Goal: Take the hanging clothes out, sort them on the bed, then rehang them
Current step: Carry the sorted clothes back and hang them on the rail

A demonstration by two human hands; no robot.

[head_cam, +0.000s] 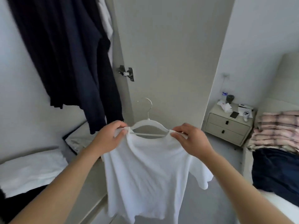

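A white T-shirt hangs on a white hanger with a metal hook, held up in front of me before the open wardrobe door. My left hand pinches the shirt's left shoulder at the hanger's end. My right hand pinches the right shoulder at the other end. Dark navy clothes hang in the wardrobe at upper left, with a white garment behind them. On the bed at right lie a pink plaid garment and a navy one.
The wardrobe door with a metal hinge stands straight ahead. A beige bedside cabinet with a phone and small items sits beyond it. Folded white cloth lies on a wardrobe shelf at lower left.
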